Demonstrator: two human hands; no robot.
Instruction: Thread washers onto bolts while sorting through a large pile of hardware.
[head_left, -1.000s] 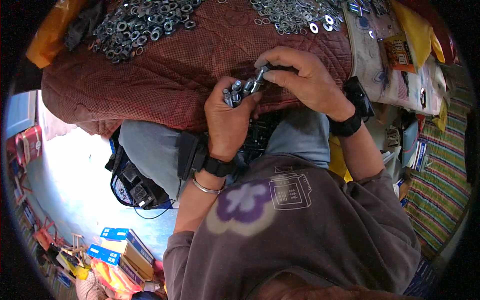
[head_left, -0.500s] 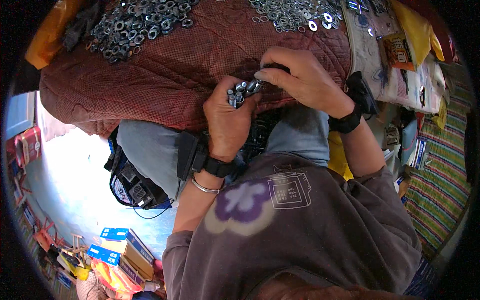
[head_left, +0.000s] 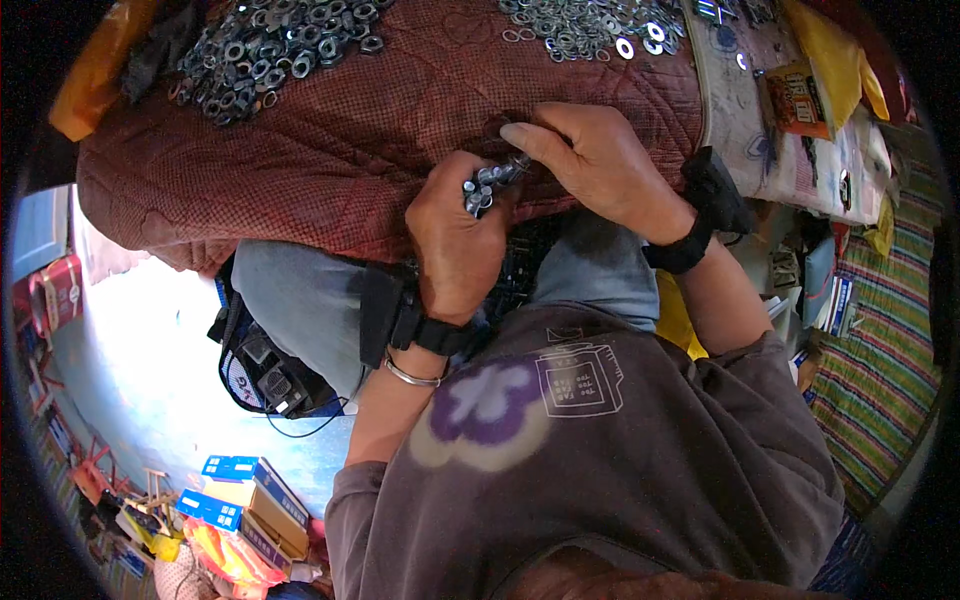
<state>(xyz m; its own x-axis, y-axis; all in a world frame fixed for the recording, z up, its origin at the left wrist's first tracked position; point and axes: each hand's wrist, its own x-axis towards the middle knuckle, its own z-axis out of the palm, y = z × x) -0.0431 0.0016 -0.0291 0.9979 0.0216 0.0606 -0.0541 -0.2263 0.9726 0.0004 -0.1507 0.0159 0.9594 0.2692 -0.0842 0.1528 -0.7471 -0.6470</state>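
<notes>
Bolt (head_left: 492,183): a short metal one with nuts threaded along it, held between both hands just above the near edge of the red quilted cushion (head_left: 330,150) that lies across the person's lap. Its long axis runs on a slant, from lower left to upper right. The left hand (head_left: 455,240) has its grip clamped on the lower, nut-laden end, fingers curled round so that only the shiny tops show. The right hand (head_left: 600,165) comes in from the right and pinches the upper end between thumb and forefinger; its grip is closed on the bolt too, though the fingertips hide exactly what they turn. So the bolt lies up and to the right of the left hand and just left of the right one, touching both. At the cushion's far left corner is a heap of dark nuts (head_left: 275,50); along its far edge, towards the right, a scatter of bright washers (head_left: 590,22).
</notes>
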